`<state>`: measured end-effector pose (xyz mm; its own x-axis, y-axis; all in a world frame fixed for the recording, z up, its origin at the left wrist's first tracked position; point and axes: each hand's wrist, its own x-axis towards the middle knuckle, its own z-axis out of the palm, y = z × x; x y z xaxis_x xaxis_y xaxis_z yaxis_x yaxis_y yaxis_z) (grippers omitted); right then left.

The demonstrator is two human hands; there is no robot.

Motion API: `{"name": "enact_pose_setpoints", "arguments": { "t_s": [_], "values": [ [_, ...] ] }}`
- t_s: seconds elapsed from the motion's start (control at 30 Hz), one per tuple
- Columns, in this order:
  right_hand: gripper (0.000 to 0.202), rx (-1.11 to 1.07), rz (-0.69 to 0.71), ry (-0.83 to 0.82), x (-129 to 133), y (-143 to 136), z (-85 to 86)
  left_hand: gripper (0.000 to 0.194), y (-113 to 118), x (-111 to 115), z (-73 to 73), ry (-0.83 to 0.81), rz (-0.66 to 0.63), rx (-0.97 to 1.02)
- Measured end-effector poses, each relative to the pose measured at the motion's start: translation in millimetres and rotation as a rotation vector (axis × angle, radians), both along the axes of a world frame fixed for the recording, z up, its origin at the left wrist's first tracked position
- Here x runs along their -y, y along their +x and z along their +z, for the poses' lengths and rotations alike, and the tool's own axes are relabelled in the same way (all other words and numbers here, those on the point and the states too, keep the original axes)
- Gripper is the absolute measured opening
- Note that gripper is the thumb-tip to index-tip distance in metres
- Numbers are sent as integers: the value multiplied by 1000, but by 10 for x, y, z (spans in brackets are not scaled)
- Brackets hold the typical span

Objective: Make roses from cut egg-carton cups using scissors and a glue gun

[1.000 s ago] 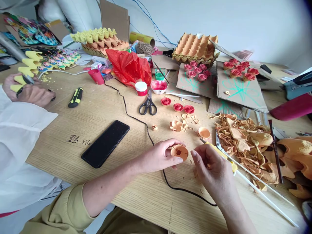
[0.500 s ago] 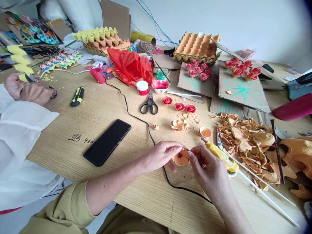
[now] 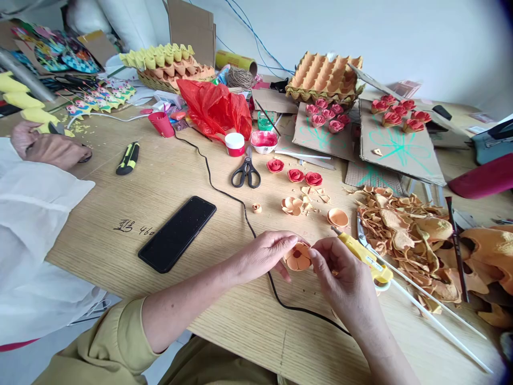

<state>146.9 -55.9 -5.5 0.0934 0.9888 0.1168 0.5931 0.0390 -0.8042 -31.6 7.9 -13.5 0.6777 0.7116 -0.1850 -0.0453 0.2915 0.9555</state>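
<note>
Left grip (image 3: 270,254) curled, right grip (image 3: 340,267) pinched, close together; forearms (image 3: 182,307) converging.

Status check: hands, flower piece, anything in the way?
Left hand and right hand on orange petal cup. Cup cut into petals. Black cable under left hand; yellow glue gun beside right hand.

Black phone (image 3: 177,234) lying flat, yellow-and-black cutter (image 3: 128,158), crumpled red bag (image 3: 216,107), twine ball (image 3: 239,78)

Orange flower (image 3: 298,262), red roses (image 3: 295,175)
</note>
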Motion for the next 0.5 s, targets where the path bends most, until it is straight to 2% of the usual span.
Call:
{"name": "enact_pose_setpoints", "arguments": {
  "t_s": [0.2, 0.5],
  "values": [
    [29, -43, 11, -46, -13, -12, 9, 49, -19, -5, -22, 10, -40, -17],
    [28, -128, 49, -72, -6, -29, 17, 43, -6, 0, -30, 11, -16, -34]
  ]
}}
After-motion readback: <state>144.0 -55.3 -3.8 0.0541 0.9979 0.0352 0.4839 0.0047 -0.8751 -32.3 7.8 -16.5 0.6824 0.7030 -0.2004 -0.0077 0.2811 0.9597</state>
